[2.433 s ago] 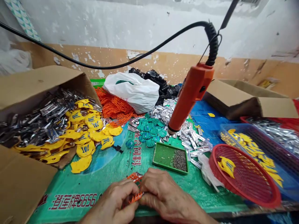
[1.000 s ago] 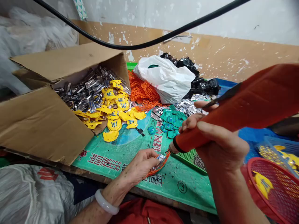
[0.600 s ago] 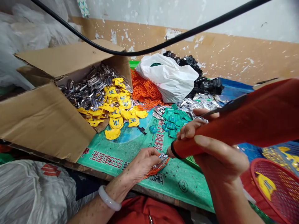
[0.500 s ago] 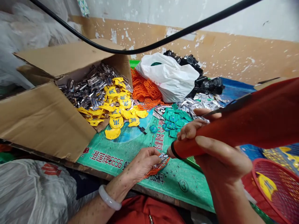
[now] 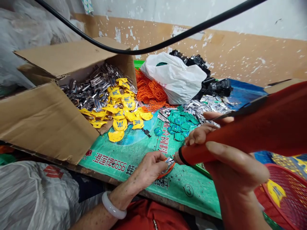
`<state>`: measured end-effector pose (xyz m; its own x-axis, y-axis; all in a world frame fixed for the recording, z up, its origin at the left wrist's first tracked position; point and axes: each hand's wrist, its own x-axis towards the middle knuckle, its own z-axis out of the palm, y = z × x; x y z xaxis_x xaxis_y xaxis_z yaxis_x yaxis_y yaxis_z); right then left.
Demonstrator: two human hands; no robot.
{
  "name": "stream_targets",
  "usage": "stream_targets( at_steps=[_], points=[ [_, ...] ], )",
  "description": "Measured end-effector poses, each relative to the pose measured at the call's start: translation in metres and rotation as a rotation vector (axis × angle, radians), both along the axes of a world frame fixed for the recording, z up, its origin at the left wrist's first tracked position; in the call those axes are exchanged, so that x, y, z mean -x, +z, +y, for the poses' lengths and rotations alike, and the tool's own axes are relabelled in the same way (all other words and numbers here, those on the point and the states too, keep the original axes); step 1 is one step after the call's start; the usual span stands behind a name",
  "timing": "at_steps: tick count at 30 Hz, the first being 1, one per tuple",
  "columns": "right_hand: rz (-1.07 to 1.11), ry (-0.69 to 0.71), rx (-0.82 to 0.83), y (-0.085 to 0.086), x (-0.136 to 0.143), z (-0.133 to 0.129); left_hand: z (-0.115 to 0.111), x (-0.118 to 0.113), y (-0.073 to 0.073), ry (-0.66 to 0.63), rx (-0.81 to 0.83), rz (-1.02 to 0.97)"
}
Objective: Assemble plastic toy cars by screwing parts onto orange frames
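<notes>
My left hand (image 5: 148, 170) pinches a small orange plastic part with a silvery piece on top (image 5: 169, 163), just above the green sheet (image 5: 192, 199). In my right hand (image 5: 236, 164) is a large red power screwdriver (image 5: 266, 123), its body slanting down to the left. The fingers and thumb wrap around its narrower front end. Its nose, behind a black ring, comes up close to the part; whether the bit touches it I cannot make out.
A cardboard box (image 5: 45, 123) spills silvery-black pieces and yellow parts (image 5: 120, 124) at left. Green parts (image 5: 181, 121), orange grids (image 5: 152, 91) and a white bag (image 5: 176, 76) lie behind my hands. A red basket (image 5: 287, 191) stands right; a black cable (image 5: 144, 51) hangs in front.
The screwdriver and my right hand have shifted slightly right. The orange part in my left hand appears tilted a little differently; my left hand has moved barely to the right.
</notes>
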<state>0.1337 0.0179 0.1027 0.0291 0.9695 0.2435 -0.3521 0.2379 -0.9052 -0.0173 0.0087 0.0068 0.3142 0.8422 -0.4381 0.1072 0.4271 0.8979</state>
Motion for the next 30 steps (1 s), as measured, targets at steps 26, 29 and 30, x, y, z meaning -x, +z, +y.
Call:
stream_targets(
  at_steps=[26,29,30],
  points=[
    [-0.053,-0.049,0.008,-0.002,0.002,-0.002,-0.001,-0.002,0.016,-0.004,0.005,0.024],
    [-0.077,-0.035,0.006,-0.004,0.000,-0.002,0.000,-0.001,0.012,-0.004,0.007,0.014],
    [-0.083,-0.029,0.007,-0.005,-0.001,-0.002,0.000,-0.001,0.011,-0.002,0.009,0.011]
  ],
)
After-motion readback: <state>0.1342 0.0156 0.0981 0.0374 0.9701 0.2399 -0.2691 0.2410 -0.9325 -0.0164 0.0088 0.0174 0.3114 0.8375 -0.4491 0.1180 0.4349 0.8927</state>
